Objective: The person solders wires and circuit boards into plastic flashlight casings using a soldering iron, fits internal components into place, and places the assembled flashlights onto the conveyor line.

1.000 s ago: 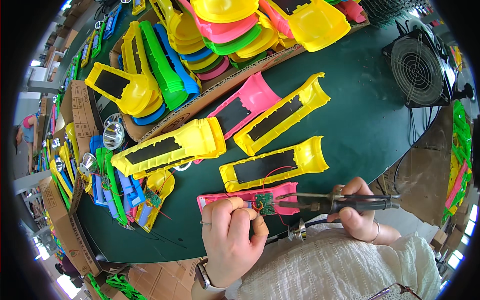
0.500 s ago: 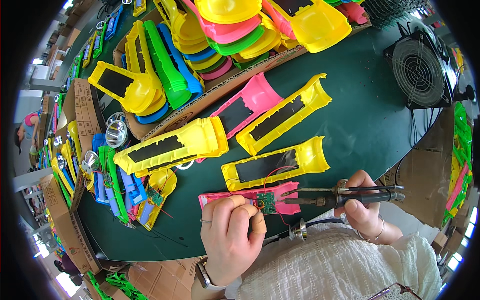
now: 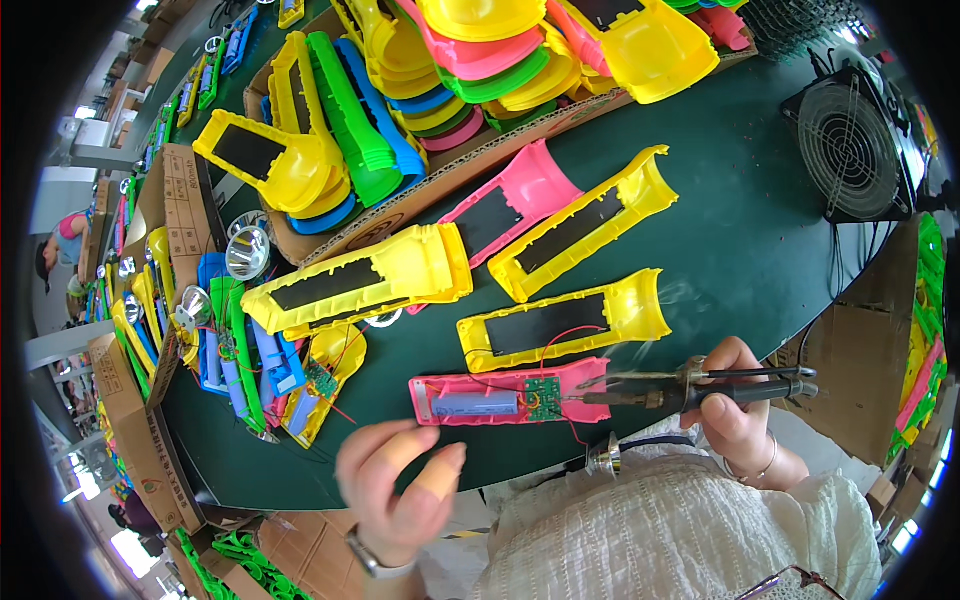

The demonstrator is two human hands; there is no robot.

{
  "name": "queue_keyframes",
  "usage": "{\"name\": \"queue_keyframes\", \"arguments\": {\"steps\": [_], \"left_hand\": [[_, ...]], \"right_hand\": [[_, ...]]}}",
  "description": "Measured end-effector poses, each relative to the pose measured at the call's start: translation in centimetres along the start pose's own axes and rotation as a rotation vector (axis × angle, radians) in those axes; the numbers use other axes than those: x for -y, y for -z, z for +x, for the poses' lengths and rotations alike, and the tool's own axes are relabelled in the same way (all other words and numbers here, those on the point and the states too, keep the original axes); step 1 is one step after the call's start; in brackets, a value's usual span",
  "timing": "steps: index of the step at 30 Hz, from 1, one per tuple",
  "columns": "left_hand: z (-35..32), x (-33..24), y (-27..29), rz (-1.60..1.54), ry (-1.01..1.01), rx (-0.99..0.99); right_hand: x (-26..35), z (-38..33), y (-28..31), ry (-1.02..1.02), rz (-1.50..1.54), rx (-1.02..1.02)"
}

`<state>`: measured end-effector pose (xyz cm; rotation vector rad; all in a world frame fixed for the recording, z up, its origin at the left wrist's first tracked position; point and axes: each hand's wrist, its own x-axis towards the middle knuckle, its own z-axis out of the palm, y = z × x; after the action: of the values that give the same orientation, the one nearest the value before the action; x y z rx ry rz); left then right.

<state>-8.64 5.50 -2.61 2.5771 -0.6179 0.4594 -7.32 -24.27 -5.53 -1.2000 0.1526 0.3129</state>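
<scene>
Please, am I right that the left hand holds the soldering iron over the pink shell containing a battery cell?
Not the left hand: the head view shows the right hand holding the soldering iron over the pink shell containing a battery cell.

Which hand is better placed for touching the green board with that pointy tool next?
Probably the right hand: it grips the pointy tool, whose tip is close to the green board. The left hand looks empty.
</scene>
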Motion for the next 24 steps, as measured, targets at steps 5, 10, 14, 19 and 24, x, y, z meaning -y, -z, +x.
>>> {"name": "queue_keyframes", "arguments": {"steps": [5, 10, 14, 19, 24], "left_hand": [[-1.2, 0.5, 2.7, 0.475, -0.441, 0.319], [-0.2, 0.6, 0.7, 0.295, -0.504, 0.374], [1.6, -0.1, -1.8, -0.173, -0.189, 0.080], [2.1, -0.4, -3.0, -0.091, -0.231, 0.044], [2.5, -0.3, -2.9, 0.044, -0.290, 0.083]], "right_hand": [[0.1, 0.4, 0.0, 0.017, 0.028, 0.014], [0.3, 0.4, -0.4, 0.041, 0.036, -0.004], [0.4, 0.4, -0.5, 0.048, 0.013, 0.011], [1.5, 0.9, -0.1, -0.001, -0.059, 0.076], [2.6, 1.7, -0.1, -0.050, -0.158, 0.131]]}}
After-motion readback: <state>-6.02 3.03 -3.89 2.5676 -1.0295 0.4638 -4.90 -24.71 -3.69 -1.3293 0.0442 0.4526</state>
